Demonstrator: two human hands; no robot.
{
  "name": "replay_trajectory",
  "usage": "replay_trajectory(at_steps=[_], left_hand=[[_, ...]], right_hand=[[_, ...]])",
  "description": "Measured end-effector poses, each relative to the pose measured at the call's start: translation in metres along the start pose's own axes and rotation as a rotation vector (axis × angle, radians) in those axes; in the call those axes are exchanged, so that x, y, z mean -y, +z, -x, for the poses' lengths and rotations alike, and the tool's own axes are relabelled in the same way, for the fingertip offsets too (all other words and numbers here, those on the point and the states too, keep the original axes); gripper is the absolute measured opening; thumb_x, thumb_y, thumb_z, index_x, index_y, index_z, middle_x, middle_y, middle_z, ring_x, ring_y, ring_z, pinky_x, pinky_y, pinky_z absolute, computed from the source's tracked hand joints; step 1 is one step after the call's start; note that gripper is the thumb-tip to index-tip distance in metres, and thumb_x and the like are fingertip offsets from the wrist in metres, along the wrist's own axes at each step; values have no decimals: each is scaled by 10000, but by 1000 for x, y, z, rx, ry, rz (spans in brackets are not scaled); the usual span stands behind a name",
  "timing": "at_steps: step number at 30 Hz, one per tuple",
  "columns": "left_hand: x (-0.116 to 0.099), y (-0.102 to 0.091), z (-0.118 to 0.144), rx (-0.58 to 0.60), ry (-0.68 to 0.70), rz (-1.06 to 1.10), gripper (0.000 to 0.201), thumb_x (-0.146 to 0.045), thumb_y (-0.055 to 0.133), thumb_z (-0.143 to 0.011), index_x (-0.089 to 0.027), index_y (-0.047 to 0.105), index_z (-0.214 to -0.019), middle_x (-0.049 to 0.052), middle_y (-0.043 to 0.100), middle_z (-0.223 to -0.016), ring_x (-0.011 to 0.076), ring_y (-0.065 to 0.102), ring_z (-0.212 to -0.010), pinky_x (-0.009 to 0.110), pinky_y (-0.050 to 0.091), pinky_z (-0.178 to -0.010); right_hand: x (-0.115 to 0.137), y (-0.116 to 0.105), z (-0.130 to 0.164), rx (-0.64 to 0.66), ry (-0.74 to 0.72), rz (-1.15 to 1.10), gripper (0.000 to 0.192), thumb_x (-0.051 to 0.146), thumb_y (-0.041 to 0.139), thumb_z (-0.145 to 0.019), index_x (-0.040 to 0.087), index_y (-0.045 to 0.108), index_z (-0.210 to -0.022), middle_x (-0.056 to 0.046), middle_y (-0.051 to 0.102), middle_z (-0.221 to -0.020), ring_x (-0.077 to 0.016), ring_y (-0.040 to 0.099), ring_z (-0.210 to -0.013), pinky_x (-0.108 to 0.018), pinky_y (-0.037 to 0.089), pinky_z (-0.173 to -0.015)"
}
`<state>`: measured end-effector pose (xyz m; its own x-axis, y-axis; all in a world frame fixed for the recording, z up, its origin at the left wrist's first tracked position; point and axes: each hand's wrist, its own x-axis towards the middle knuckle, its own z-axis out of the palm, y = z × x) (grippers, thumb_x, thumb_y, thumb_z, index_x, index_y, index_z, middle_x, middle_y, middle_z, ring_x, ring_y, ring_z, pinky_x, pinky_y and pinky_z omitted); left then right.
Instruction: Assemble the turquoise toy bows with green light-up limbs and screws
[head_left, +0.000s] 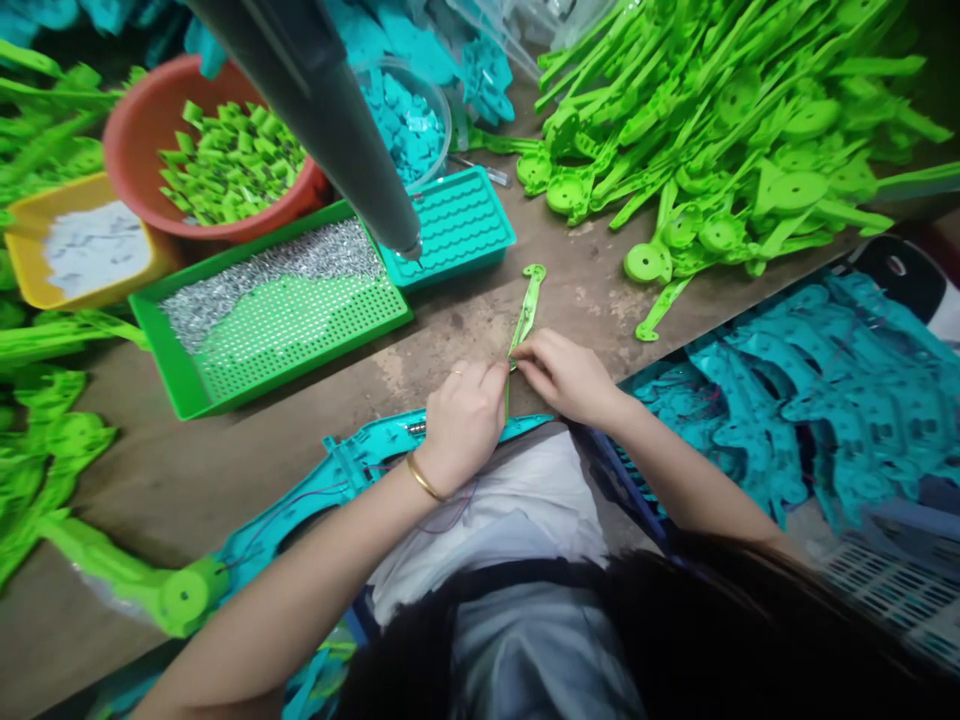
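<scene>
My left hand (463, 420) and my right hand (566, 375) meet at the table's near edge. Both pinch the near end of a thin green plastic strip (526, 308) that lies on the brown table (465, 320) and points away from me. A gold bangle sits on my left wrist. A long teal plastic part (315, 495) with thin wires lies across my lap under the left hand. A grey tool (337, 120) hangs down from above, its tip over the teal tray (457, 225).
A green tray (187, 385) holds small metal screws. Behind it stand a red bowl (135, 130) of green pieces, a yellow bin (30, 250) and a clear tub (409, 115) of teal parts. Green parts pile at back right (720, 130); teal parts fill a crate (817, 400).
</scene>
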<state>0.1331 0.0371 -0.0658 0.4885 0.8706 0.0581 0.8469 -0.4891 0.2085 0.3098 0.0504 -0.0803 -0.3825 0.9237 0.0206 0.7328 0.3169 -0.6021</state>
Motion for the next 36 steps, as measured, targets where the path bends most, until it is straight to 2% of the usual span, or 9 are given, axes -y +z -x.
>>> replay_trajectory(at_steps=[5, 12, 23, 31, 34, 36], left_hand=[[2, 0, 0, 17, -28, 81, 274, -233, 432, -944, -179, 656, -1092, 81, 699, -957, 213, 604, -882, 308, 466, -738], [5, 3, -1, 5, -47, 204, 263, -248, 433, -949, -162, 661, -1047, 91, 700, -957, 214, 614, -897, 323, 465, -799], [6, 5, 1, -15, -2, 116, 271, -244, 432, -950, -179, 665, -1074, 78, 705, -940, 212, 606, -856, 316, 464, -731], [9, 7, -1, -27, 44, 151, 266, -223, 433, -947, -170, 665, -1066, 75, 706, -989, 213, 613, -854, 322, 481, -730], [10, 7, 0, -24, 52, 156, 270, -212, 430, -943, -158, 661, -1073, 83, 703, -993, 212, 615, -858, 321, 487, -742], [10, 7, 1, -47, 71, 147, 268, -201, 438, -936, -149, 659, -1078, 87, 702, -993, 213, 614, -865, 318, 487, -745]], right_hand=[[-7, 1, 1, -17, -60, -59, 159, 246, 470, -937, 198, 607, -1002, -70, 650, -989, -187, 597, -916, -296, 453, -786], [-2, 3, 0, -41, 14, -22, 165, 275, 458, -947, 186, 596, -961, -72, 646, -948, -186, 598, -869, -282, 433, -737], [14, 6, 2, -33, 111, 201, 177, 237, 417, -946, 171, 579, -919, -105, 630, -887, -223, 577, -806, -313, 426, -698], [20, 10, -4, -50, 134, 225, 207, 229, 424, -940, 168, 614, -887, -96, 644, -838, -216, 575, -758, -318, 427, -680], [25, 13, 0, -25, 92, 250, 255, 191, 389, -949, 157, 638, -909, -116, 647, -862, -233, 563, -797, -339, 426, -705], [29, 13, 6, 11, 19, 301, 285, 155, 370, -949, 131, 648, -1005, -138, 652, -921, -243, 553, -838, -354, 423, -726]])
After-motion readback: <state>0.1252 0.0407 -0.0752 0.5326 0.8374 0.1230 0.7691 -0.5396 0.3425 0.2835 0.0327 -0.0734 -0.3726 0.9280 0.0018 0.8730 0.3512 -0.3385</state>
